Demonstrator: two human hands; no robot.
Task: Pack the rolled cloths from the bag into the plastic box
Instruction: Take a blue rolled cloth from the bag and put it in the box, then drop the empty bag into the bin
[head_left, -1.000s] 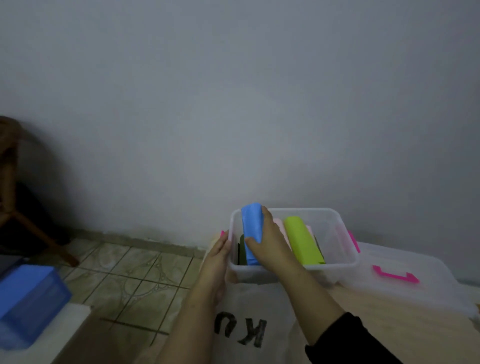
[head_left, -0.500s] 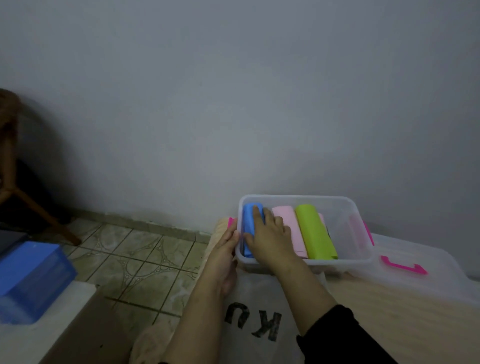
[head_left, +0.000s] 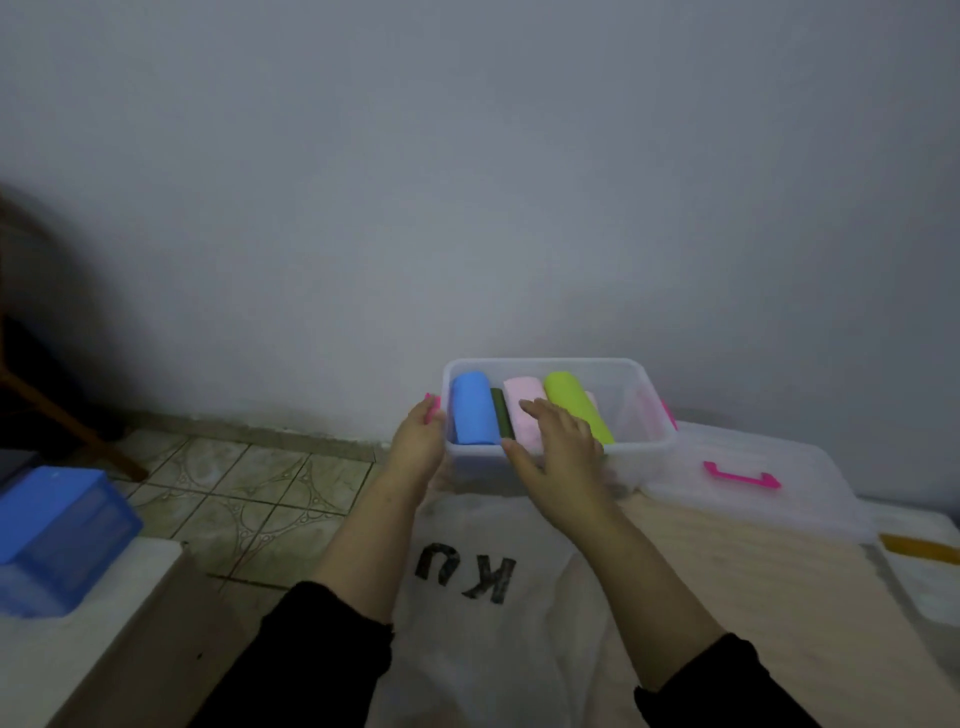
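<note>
Bare fingers (head_left: 540, 415) of right hand (head_left: 561, 452) spread and flat, palm down, hovering over or resting on pink roll (head_left: 522, 415); contact not resolvable, nothing pinched. Left hand (head_left: 418, 444) cupped against outer left wall of plastic box (head_left: 631, 384), fingers loosely curled beside a pink latch tab (head_left: 432, 405); whether actually clasping the wall, cannot tell. Inside box, side by side, long axes running front to back: blue roll (head_left: 470, 410) hard against left wall, thin dark green roll (head_left: 501, 418) wedged low between blue and pink, then pink, then lime green roll (head_left: 574, 405). Right-hand portion of box bare, room for more. Rolls judged soft, light, compressible; likely to unfurl if lifted by a loose end, so best gripped around the middle, across the full girth, free edge trapped under the palm. Smooth surfaces, possibly a little slippery. Box thin translucent plastic, light, apt to slide on bench (head_left: 727, 597) when pushed, hence probably the bracing left hand. Nearer the body, white bag (head_left: 467, 613) with dark lettering lying flat on bench, touching the box front; contents not visible, looks near empty. Clear lid (head_left: 753, 457) with pink handle (head_left: 742, 475) lying just right of box. Further out: blue container (head_left: 57, 535) on a white surface at left, tiled floor (head_left: 249, 488), plain wall (head_left: 467, 182).
</note>
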